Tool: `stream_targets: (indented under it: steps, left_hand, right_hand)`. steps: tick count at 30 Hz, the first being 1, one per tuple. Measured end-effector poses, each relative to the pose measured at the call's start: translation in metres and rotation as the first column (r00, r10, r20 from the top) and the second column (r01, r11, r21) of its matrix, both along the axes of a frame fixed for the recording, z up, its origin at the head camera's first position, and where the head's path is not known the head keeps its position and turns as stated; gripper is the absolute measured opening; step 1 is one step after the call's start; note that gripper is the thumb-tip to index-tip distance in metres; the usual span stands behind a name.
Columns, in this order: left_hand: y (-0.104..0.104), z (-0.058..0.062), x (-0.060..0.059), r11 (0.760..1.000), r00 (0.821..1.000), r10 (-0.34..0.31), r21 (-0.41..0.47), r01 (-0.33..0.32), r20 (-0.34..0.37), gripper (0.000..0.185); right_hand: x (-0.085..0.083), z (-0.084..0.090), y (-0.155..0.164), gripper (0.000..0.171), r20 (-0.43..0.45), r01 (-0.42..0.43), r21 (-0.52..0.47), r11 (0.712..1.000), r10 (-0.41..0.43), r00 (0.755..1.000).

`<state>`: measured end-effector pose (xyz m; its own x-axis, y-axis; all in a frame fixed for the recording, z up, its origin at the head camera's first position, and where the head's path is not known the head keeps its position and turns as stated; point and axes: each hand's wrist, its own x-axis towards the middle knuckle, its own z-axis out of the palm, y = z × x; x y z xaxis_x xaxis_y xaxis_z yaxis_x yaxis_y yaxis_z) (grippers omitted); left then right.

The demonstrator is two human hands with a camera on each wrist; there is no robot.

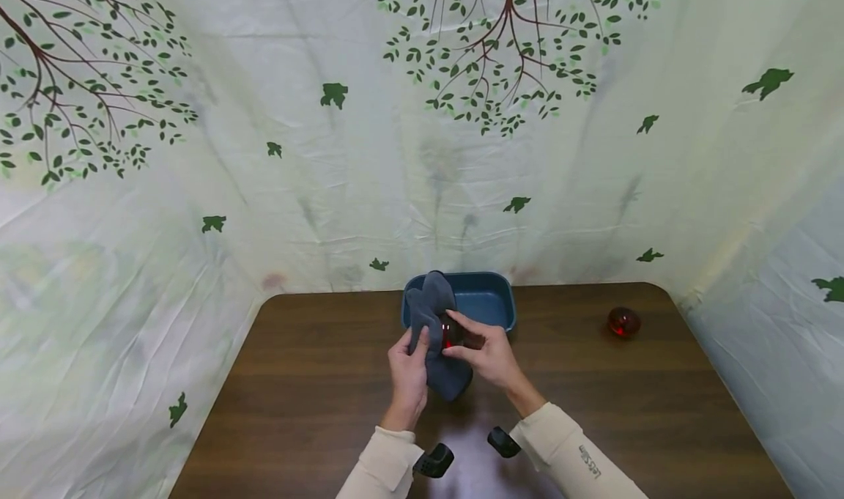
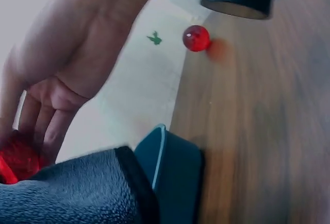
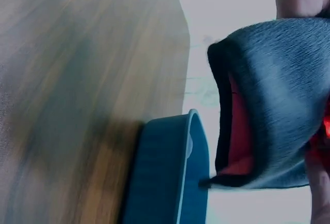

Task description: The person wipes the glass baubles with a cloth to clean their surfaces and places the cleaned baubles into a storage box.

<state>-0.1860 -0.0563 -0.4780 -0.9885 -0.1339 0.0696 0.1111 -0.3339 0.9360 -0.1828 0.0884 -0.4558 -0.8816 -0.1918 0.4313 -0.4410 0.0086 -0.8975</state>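
So the left hand [image 1: 409,373] has its thumb and fingers gripping a gray-blue cloth [image 1: 448,376], and the right hand [image 1: 491,352] is pinching a shiny red ball [image 1: 450,332] between thumb and fingers, right up against the fabric. Both are in front of the person, near the middle of the brown table [image 1: 316,389]. The cloth's far end overlaps the left part of the blue tray [image 1: 488,301] at the table's far edge (its other side looks pinkish-red, btw). Another red ball [image 1: 623,323] sits far right.
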Motion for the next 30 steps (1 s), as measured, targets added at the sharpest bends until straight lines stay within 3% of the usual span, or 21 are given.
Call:
stream_targets:
  steps: [4, 7, 11, 16, 20, 23, 27, 30]
  left_hand:
    - [0.002, -0.001, 0.001, 0.997, 0.996, -0.032, -0.075, 0.025, -0.088, 0.041]
    - [0.003, 0.0, 0.0, 0.995, 0.991, -0.047, -0.093, 0.035, -0.129, 0.044]
    - [0.003, 0.003, 0.0, 0.996, 0.992, -0.014, -0.088, 0.003, -0.123, 0.037]
    - [0.002, 0.004, -0.001, 0.998, 0.999, 0.04, -0.056, -0.041, -0.021, 0.036]
    - [0.001, 0.003, -0.001, 0.999, 0.999, 0.037, -0.027, -0.036, 0.032, 0.037]
    - [0.0, 0.0, 0.0, 0.999, 1.0, 0.007, -0.045, -0.007, 0.009, 0.035]
    - [0.0, -0.002, 0.001, 0.993, 0.996, -0.051, -0.106, 0.042, -0.079, 0.042]
    - [0.001, -0.002, 0.001, 0.991, 0.988, -0.08, -0.121, 0.065, -0.13, 0.047]
  right_hand:
    - [0.004, 0.01, 0.0, 0.042, 0.16, 0.086, 0.033, 0.996, -0.09, 0.983]
    - [0.005, 0.013, 0.0, 0.039, 0.211, 0.104, 0.032, 0.994, -0.108, 0.972]
    - [0.003, 0.009, 0.0, 0.043, 0.155, 0.068, 0.02, 0.997, -0.07, 0.985]
    - [-0.006, -0.012, 0.003, 0.056, 0.015, -0.031, -0.005, 1.0, 0.031, 0.999]
    - [-0.012, -0.027, 0.004, 0.061, -0.02, -0.079, -0.009, 0.997, 0.079, 0.997]
    - [-0.013, -0.029, 0.005, 0.057, 0.022, -0.042, 0.0, 0.999, 0.042, 0.999]
    - [-0.011, -0.025, 0.004, 0.045, 0.137, 0.045, -0.047, 0.998, -0.038, 0.99]
    - [-0.004, -0.008, 0.001, 0.037, 0.234, 0.101, -0.073, 0.992, -0.081, 0.969]
